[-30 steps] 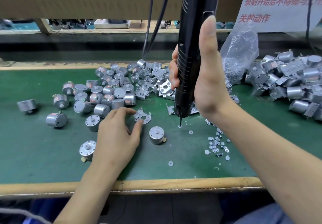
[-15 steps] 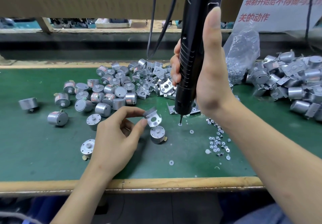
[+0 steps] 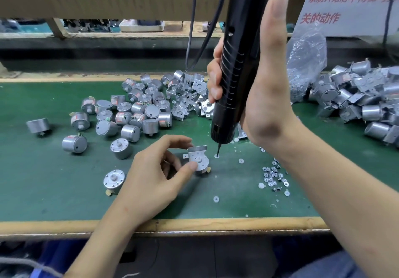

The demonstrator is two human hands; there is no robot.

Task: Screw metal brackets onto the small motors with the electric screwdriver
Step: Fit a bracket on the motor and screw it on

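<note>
Bent silver metal bracket (image 3: 197,151) is seated on small silver cylindrical motor (image 3: 203,168) and pinched there by left hand (image 3: 151,176). Black electric screwdriver (image 3: 235,72) is gripped upright by right hand (image 3: 267,96), with its bit just right of the motor. No screw is judged driven yet. Bracketed motors (image 3: 367,98) are piled far right; bare motors (image 3: 138,113) remain far left. Half a second earlier the bracket was held above the motor.

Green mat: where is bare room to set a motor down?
Bare: front-left corner, between left hand, stray motors and wooden edge. Crowded: motor pile and brackets at back, screws at front right, assembled motors far right.
</note>
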